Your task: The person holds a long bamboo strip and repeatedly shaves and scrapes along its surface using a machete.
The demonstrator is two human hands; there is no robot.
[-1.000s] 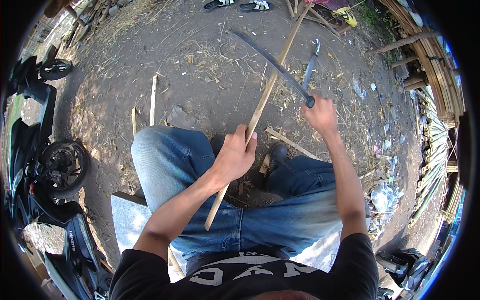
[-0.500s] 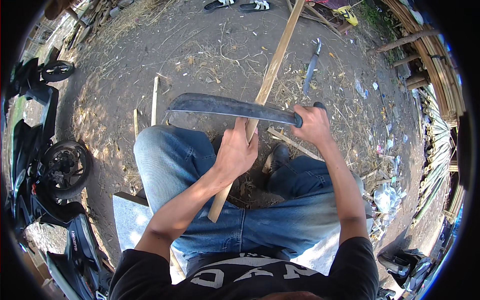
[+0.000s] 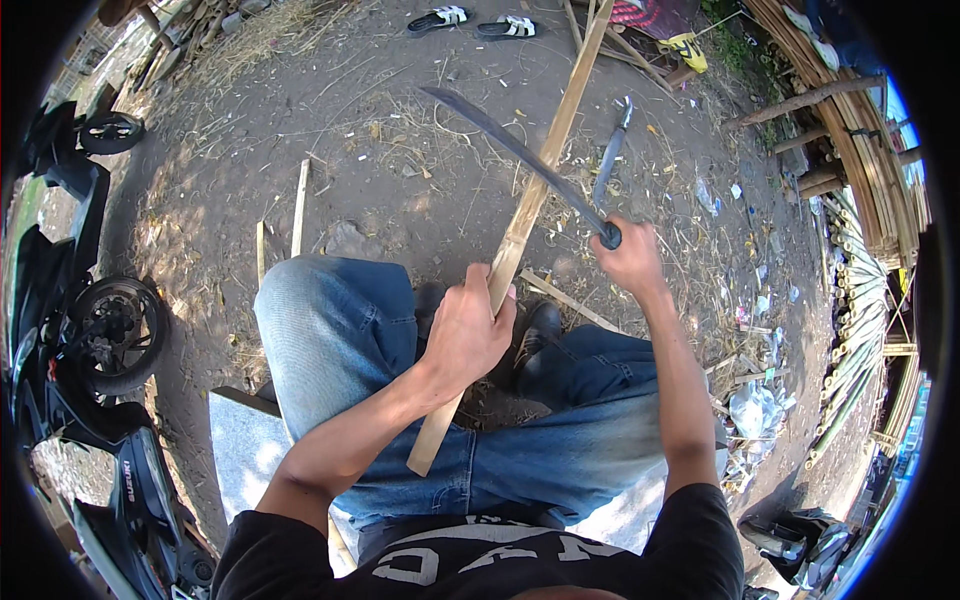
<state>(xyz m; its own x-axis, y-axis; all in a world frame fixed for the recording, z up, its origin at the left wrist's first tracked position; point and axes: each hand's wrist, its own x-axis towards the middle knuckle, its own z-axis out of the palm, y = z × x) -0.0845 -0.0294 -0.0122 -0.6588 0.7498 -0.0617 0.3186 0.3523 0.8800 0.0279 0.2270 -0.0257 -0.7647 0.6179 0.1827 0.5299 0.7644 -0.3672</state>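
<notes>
A long, narrow bamboo strip [image 3: 541, 186] slants from my lap up to the far right of centre. My left hand [image 3: 467, 335] is closed around its lower part, with the tail end lying over my jeans. In my right hand [image 3: 631, 262] is the dark handle of a machete [image 3: 510, 142]. Its long blackened blade points up and to the left, across the strip. The blade is turned nearly edge-on to me, and I cannot tell whether it touches the bamboo. A smaller knife [image 3: 611, 155] lies on the ground beyond my right hand.
Parked motorcycles [image 3: 110, 335] stand along the left. Bundled bamboo poles [image 3: 850, 300] and stacked strips [image 3: 870, 170] line the right side. A pair of sandals [image 3: 507, 29] lies at the far side. Plastic litter [image 3: 755, 408] and cut slats [image 3: 570, 300] are scattered on the dirt.
The machete has tilted: its tip has swung up and away, and the blade has turned from broadside to nearly edge-on. My left hand keeps its hold on the bamboo strip.
</notes>
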